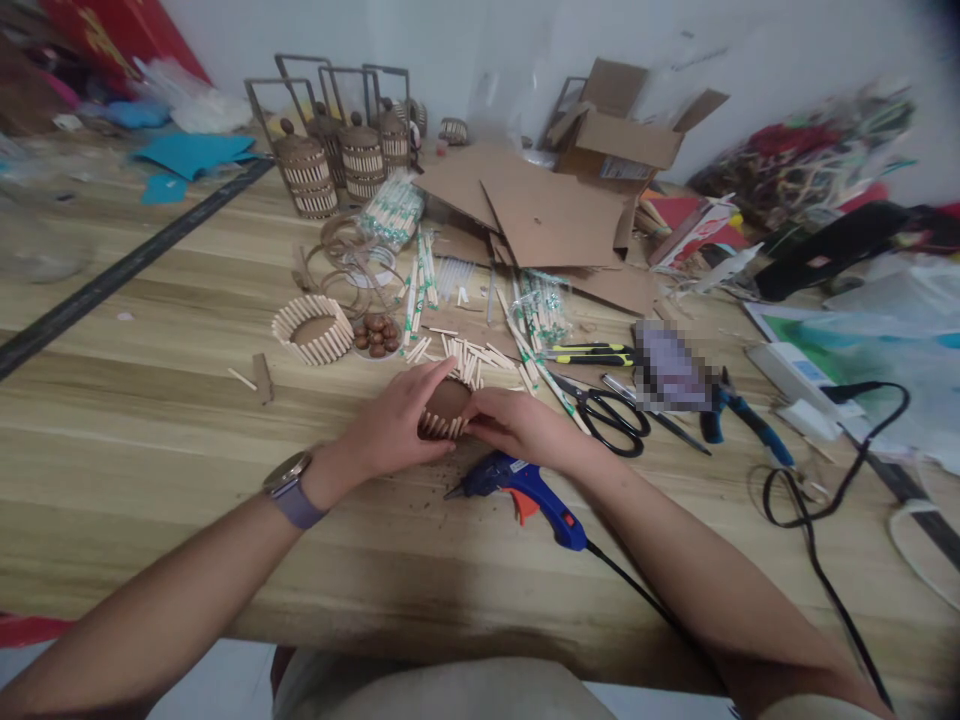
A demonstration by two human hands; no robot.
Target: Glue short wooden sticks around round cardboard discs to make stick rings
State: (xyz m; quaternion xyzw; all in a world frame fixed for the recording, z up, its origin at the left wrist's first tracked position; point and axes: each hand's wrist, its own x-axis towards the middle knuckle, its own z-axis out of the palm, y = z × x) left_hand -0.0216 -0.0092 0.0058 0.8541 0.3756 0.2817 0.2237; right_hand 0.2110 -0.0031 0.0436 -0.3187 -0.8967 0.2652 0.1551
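Between my two hands is a small round basket [448,400] with a brown cardboard base and short wooden sticks standing around its edge. My left hand [405,412] curves around its left side, thumb and fingers on the rim. On the right side, my right hand [511,422] presses its fingertips together at the sticks; whether a loose stick is pinched there is hidden. Just behind lies a pile of cut wooden sticks [487,358]. A blue hot glue gun [525,490] rests below my right hand. Farther left stands a finished-looking stick ring [313,330] beside a dish of brown beads [376,336].
Black-handled scissors [611,420], a yellow-and-black cutter [592,354] and blue pliers [750,420] lie to the right. Cardboard sheets [555,215], an open box [622,130] and several tiered baskets [304,170] with handles stand at the back. A black cable [810,540] winds along the right.
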